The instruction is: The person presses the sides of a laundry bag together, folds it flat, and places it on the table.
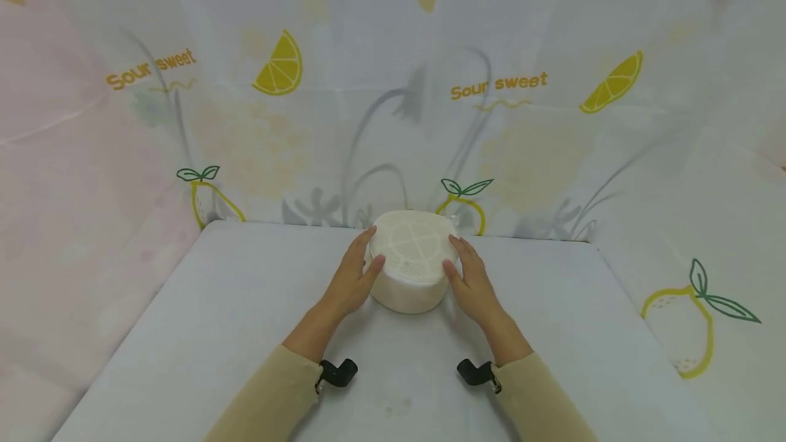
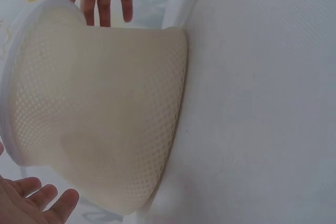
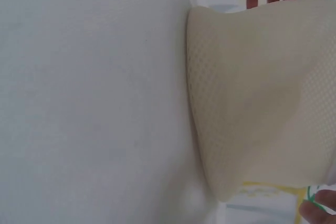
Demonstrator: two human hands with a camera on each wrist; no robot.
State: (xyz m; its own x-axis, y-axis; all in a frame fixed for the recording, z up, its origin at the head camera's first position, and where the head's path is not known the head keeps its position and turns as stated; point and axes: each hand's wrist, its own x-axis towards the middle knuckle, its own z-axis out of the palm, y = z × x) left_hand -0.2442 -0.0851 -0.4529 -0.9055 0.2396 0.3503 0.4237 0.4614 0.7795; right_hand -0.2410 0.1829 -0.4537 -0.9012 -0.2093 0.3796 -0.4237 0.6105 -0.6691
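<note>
Smooth white tabletop (image 1: 245, 305); rounded, perforated cream basket (image 1: 410, 292) between 2 hands (image 1: 353, 284) (image 1: 475, 285).

Cream basket (image 1: 413, 258) (perforated near top and bottom), standing on white tabletop (image 1: 245, 305), towards far edge.

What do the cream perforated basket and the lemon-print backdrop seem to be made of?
The cream perforated basket looks like moulded plastic, mostly matt with perhaps a slight sheen: its small holes are regular and the solid wall is smooth. The lemon-print backdrop looks like thin, matt fabric, since soft creases run across it, though flexible plastic sheeting cannot be excluded.
</note>
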